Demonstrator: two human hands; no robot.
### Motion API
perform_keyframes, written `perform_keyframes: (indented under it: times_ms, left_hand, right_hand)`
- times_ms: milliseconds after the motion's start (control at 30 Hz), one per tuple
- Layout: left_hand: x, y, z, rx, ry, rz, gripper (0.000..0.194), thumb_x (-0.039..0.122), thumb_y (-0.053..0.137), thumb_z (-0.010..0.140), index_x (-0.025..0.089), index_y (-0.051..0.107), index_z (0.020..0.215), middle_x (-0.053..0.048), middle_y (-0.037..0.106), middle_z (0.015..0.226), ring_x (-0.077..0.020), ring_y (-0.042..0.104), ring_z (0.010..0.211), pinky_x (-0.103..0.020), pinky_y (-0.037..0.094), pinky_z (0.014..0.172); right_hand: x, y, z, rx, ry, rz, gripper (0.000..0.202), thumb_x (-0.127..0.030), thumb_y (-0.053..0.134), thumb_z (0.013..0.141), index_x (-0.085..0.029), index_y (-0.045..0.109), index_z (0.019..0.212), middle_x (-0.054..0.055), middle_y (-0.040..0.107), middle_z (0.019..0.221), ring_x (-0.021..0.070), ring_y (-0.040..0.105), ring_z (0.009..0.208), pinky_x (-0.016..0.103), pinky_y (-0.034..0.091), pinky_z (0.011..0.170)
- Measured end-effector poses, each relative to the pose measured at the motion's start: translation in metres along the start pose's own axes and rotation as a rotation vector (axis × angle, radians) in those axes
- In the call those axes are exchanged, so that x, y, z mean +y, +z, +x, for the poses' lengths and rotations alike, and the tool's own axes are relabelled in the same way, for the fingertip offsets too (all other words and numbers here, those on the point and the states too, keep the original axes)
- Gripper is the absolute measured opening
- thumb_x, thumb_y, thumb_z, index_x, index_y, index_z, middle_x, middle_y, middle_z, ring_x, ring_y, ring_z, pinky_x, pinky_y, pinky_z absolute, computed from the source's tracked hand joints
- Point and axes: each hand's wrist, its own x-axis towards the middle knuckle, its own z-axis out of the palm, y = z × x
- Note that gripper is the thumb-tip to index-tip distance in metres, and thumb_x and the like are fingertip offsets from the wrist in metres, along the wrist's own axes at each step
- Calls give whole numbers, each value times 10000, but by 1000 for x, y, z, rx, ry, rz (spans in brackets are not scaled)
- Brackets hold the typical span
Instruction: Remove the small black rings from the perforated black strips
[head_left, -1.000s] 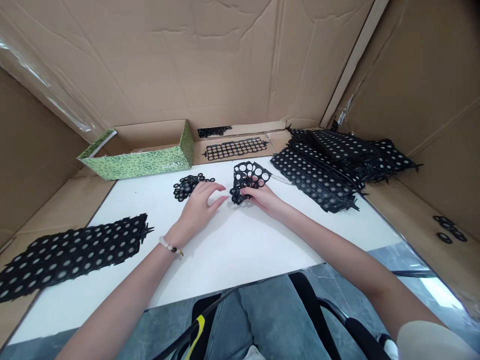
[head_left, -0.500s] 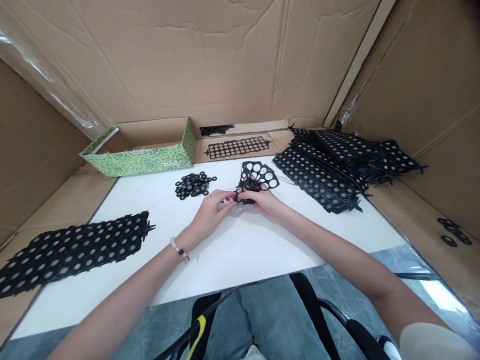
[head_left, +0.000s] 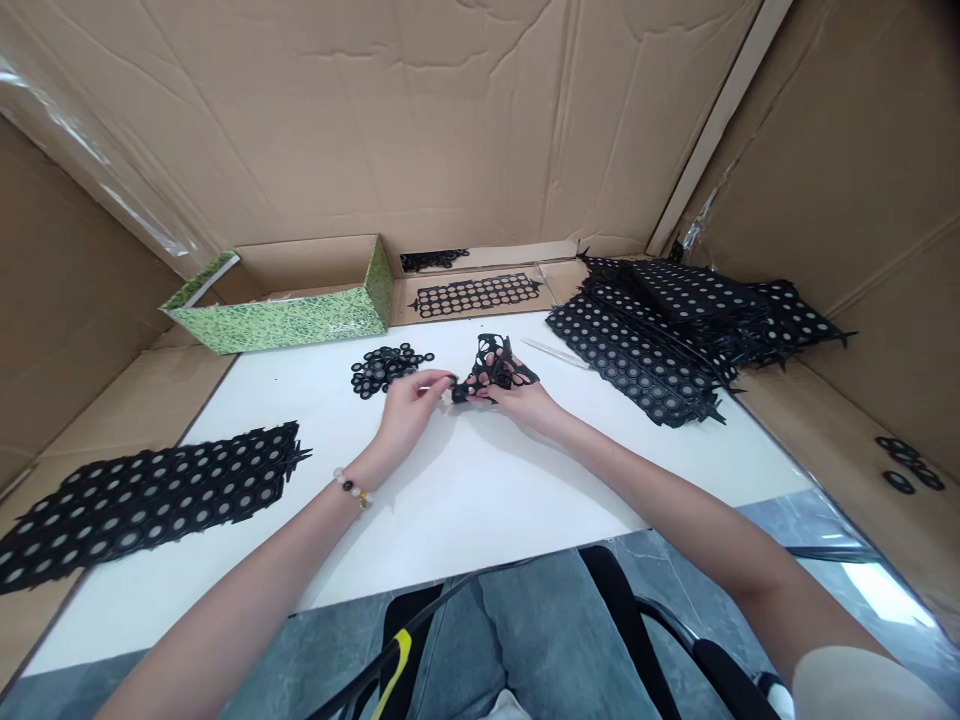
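Observation:
My right hand [head_left: 527,402] is closed around a crumpled black perforated rubber sheet [head_left: 495,362], with large open holes showing in its upper part. At the sheet's left end, the thumb and forefinger of my left hand [head_left: 409,408] pinch a small black ring [head_left: 453,382]. Whether that ring is still joined to the sheet, I cannot tell. Just behind my left hand lies a pile of loose black rings [head_left: 384,366]. A pair of pale tweezers [head_left: 555,352] rests on the white table [head_left: 450,490], beyond my right hand.
A green-patterned open box [head_left: 285,322] stands at the back left. Nearby lies a punched-out black sheet [head_left: 476,295] on cardboard. Stacked full sheets [head_left: 637,340] fill the right side, another sheet [head_left: 165,495] lies left, and several rings [head_left: 909,462] sit far right. Cardboard walls [head_left: 465,130] enclose the table.
My left hand has moved a little left, away from my right hand. The sheet is more bunched up in my right hand and lower, uncovering more of the tweezers.

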Motion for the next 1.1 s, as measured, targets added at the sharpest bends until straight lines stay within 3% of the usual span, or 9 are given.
perform_keyframes:
  times_ms: [100, 167, 233, 333, 467, 533, 667, 900, 1100]
  left_hand:
    - [-12, -24, 17, 322, -21, -66, 352, 469, 605, 819, 165, 720, 955, -93, 748, 904, -213, 675, 815, -335, 540, 727]
    - [-18, -41, 26, 462, 48, 142, 315, 424, 582, 851, 175, 730, 975, -100, 750, 952, -245, 661, 910, -386, 523, 820]
    - [-18, -50, 27, 444, 143, 445, 277, 377, 599, 863, 195, 751, 1006, -121, 746, 1081, -315, 594, 1075, -481, 449, 949]
    - [-9, -43, 17, 291, 275, 689, 298, 375, 600, 898, 225, 740, 1113, -118, 708, 1238, -366, 491, 1195, -558, 342, 1015]
    - [9, -12, -7, -119, 348, 580, 270, 459, 629, 891, 248, 761, 997, -72, 769, 1053, -301, 597, 1050, -495, 379, 996]
    - [16, -1, -15, -179, 348, 502, 283, 473, 657, 866, 241, 766, 985, -72, 775, 1023, -290, 625, 1011, -467, 415, 968]
    - [22, 6, -23, -172, 297, 374, 280, 418, 640, 869, 220, 768, 1018, -72, 774, 1015, -270, 654, 971, -409, 482, 884]
    - [14, 9, -21, -157, 224, 314, 262, 371, 583, 869, 212, 790, 893, -64, 767, 868, -252, 652, 862, -375, 491, 794]
    - [-12, -18, 8, 234, 108, 209, 317, 397, 515, 917, 186, 750, 930, -82, 771, 904, -265, 667, 903, -398, 496, 835]
  right_hand:
    - [3, -4, 2, 17, -33, -45, 269, -164, 568, 677, -245, 497, 924, -67, 626, 735, 117, 618, 637, 280, 514, 678]
    - [2, -5, 3, 40, 17, -10, 291, -172, 575, 652, -243, 488, 921, -72, 614, 713, 119, 604, 607, 282, 507, 658]
    - [-1, -4, 3, 56, 81, 48, 334, -177, 585, 621, -243, 475, 929, -71, 615, 716, 126, 608, 612, 292, 513, 661]
    - [-5, -1, 3, 72, 130, 99, 365, -178, 601, 601, -247, 466, 934, -65, 620, 738, 136, 618, 649, 308, 524, 688]
    - [-11, 3, 0, 67, 103, 106, 328, -195, 630, 608, -247, 483, 897, -58, 624, 764, 141, 619, 696, 321, 531, 752]
    - [-15, 4, -1, 42, 94, 104, 281, -206, 639, 612, -238, 504, 856, -50, 628, 772, 142, 618, 731, 314, 527, 780]
    - [-15, 2, -1, 34, 105, 89, 211, -253, 681, 630, -214, 553, 794, -31, 635, 783, 155, 627, 800, 305, 522, 804]
    - [15, -2, 1, 126, 136, -52, 444, -249, 863, 517, -227, 643, 902, 21, 674, 946, 187, 626, 915, 325, 531, 851]
    - [13, -6, 2, 122, 168, -206, 407, -190, 750, 591, -206, 623, 978, -8, 654, 846, 160, 619, 800, 300, 533, 763]
